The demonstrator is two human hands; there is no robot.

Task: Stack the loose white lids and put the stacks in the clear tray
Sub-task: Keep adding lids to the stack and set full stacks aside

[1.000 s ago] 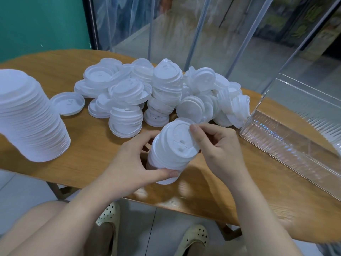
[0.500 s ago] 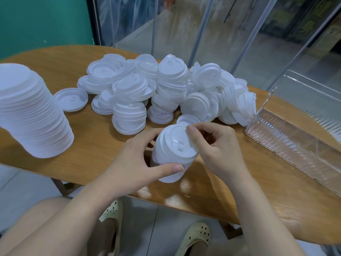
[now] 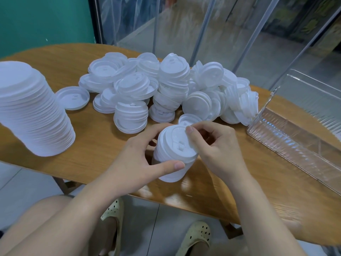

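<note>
Stacking in progress, tray not yet loaded. The left hand (image 3: 140,163) grasps a short stack of white lids (image 3: 175,156) from the side, thumb across its front, while the right hand (image 3: 217,150) pinches the top lid's rim between fingertips — apparently seating it. The stack is held over the wooden table (image 3: 96,159) near its front edge. Behind it lies a large heap of loose lids (image 3: 166,89), some in small partial stacks — most of the work appears to remain. A tall finished stack (image 3: 31,109) stands at the left. The clear tray (image 3: 295,145), at the right, shows no lids in its visible part.
</note>
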